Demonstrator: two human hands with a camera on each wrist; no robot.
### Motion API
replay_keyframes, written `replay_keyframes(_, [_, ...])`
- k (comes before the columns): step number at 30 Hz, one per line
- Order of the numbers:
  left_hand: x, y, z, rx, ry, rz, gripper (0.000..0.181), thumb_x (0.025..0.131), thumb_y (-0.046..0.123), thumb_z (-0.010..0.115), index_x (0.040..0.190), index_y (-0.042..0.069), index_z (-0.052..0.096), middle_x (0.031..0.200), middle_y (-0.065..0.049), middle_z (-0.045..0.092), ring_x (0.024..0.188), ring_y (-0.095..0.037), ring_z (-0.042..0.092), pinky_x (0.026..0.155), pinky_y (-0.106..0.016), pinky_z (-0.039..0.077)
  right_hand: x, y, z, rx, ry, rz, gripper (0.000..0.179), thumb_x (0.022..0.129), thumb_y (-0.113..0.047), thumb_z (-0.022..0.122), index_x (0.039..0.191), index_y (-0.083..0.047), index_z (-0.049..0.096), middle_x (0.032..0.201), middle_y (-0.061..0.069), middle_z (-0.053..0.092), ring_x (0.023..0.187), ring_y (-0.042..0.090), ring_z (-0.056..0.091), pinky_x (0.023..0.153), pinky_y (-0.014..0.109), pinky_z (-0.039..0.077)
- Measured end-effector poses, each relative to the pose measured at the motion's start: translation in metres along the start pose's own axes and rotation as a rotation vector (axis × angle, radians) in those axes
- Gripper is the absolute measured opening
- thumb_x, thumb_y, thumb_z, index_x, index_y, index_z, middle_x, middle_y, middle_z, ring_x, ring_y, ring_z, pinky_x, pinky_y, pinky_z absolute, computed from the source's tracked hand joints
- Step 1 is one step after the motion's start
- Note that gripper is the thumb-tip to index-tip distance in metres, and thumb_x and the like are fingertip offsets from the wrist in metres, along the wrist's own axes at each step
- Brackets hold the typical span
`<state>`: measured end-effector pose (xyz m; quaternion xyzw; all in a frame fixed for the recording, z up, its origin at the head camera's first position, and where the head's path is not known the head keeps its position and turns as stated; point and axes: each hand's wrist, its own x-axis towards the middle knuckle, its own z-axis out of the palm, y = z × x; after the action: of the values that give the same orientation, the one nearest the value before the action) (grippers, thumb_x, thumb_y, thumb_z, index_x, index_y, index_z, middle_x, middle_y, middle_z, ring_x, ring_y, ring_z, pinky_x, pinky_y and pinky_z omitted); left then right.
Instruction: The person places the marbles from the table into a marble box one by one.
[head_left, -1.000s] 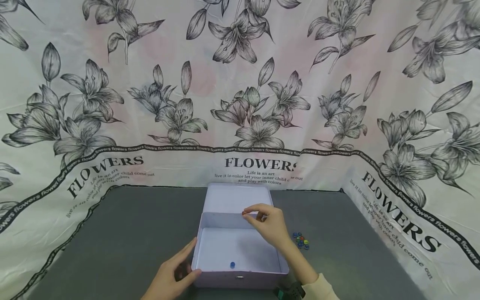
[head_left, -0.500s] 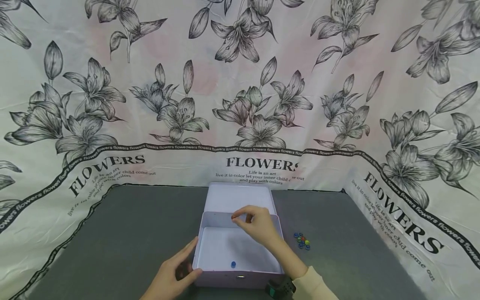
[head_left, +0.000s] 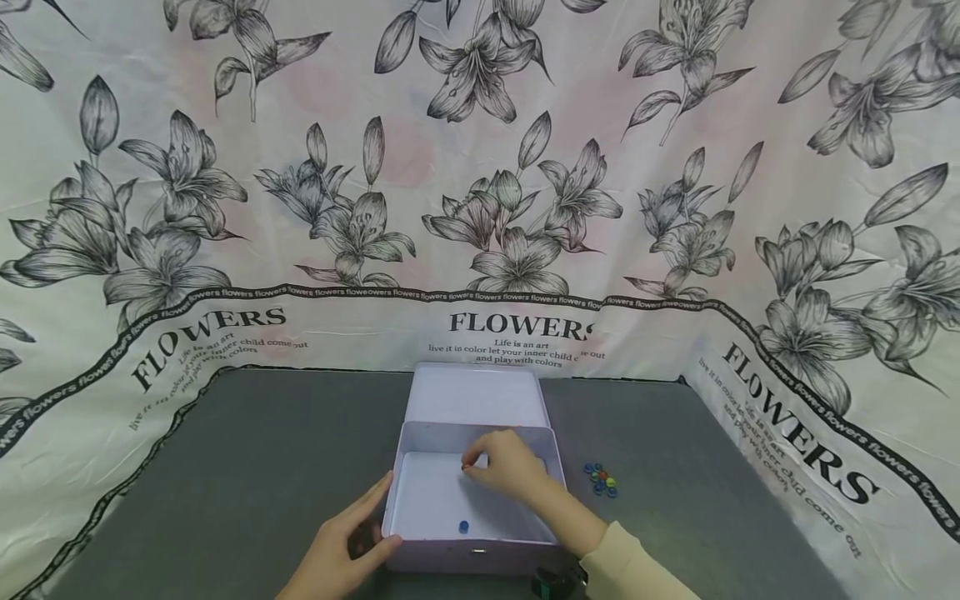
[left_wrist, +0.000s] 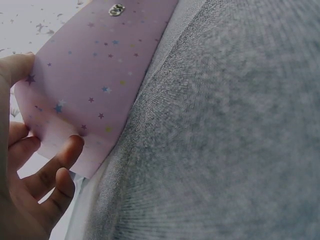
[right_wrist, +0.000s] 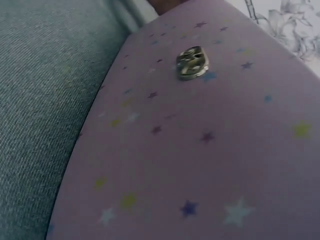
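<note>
An opened lilac box [head_left: 435,557] stands on the grey table, its lid [head_left: 477,393] tipped back behind it. My left hand [head_left: 341,537] holds the box's front left corner, thumb at the front and fingers along the left side; in the left wrist view its fingers [left_wrist: 65,155] spread by the star-patterned wall. Over the box's inside, my right hand [head_left: 510,467] pinches a small red bead [head_left: 465,467] between thumb and forefinger, mostly hidden by the fingertips. One blue bead [head_left: 463,527] lies on the box floor near the front.
Several small blue, yellow and red beads [head_left: 602,480] lie clustered on the table [head_left: 675,517] right of the box. A metal clasp [right_wrist: 192,63] sits on the box's front wall. A flower-printed cloth [head_left: 517,333] hangs behind and around the table.
My right hand has moved left and then down into the box, still pinching the red bead. The left hand keeps its hold on the corner.
</note>
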<state>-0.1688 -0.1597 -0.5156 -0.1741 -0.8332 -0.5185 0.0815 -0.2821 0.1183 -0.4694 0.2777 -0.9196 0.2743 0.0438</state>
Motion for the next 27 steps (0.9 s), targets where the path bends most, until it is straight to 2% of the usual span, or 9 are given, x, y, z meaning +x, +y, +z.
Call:
replay_keyframes(6, [0.0009,-0.0013,0.0005,-0.011,-0.009,0.039,0.071,0.093,0.022,0.084,0.157,0.010,0.053,0.150,-0.014,0.061,0.072,-0.004,0.052,0.057,-0.023,0.046,-0.0032,-0.0030,0.0015,-0.076,-0.055,0.018,0.006,0.085,-0.008,0.086,0.086,-0.013,0.084,0.085,-0.006,0.078,0.084,0.014,0.070,0.079,0.035,0.057])
replay_keyframes(13, [0.0007,-0.0014,-0.0001,-0.027,-0.007,-0.007,0.071,0.093,0.023,0.084,0.157,0.013,0.054,0.156,-0.013,0.056,0.073,-0.004,0.052,0.057,-0.023,0.047,-0.0014,-0.0076,0.0071,-0.133,-0.132,0.025,0.006,0.087,-0.009,0.085,0.090,-0.013,0.084,0.090,-0.004,0.079,0.091,0.016,0.073,0.086,0.037,0.059])
replay_keyframes(22, [0.0012,0.0008,-0.0013,-0.006,-0.018,-0.036,0.073,0.093,0.026,0.084,0.158,0.014,0.053,0.159,-0.013,0.054,0.073,-0.003,0.052,0.058,-0.023,0.047,0.0008,-0.0081,0.0054,-0.059,-0.079,0.062,0.008,0.087,-0.016,0.086,0.094,-0.012,0.084,0.091,-0.004,0.078,0.088,0.014,0.070,0.083,0.037,0.058])
replay_keyframes(25, [0.0014,0.0012,-0.0011,0.008,-0.023,-0.034,0.073,0.093,0.027,0.083,0.158,0.012,0.053,0.158,-0.014,0.054,0.074,-0.003,0.052,0.059,-0.023,0.047,0.0006,-0.0050,0.0038,-0.023,-0.051,0.095,0.009,0.089,-0.017,0.085,0.096,-0.012,0.084,0.092,-0.006,0.078,0.084,0.010,0.067,0.078,0.033,0.056])
replay_keyframes(27, [0.0016,0.0011,-0.0012,0.013,-0.024,-0.046,0.073,0.093,0.028,0.084,0.158,0.013,0.053,0.159,-0.012,0.053,0.074,-0.003,0.052,0.059,-0.023,0.047,0.0001,-0.0028,0.0020,0.013,-0.027,0.107,0.009,0.090,-0.016,0.084,0.098,-0.011,0.084,0.094,-0.005,0.078,0.076,0.008,0.063,0.070,0.029,0.054])
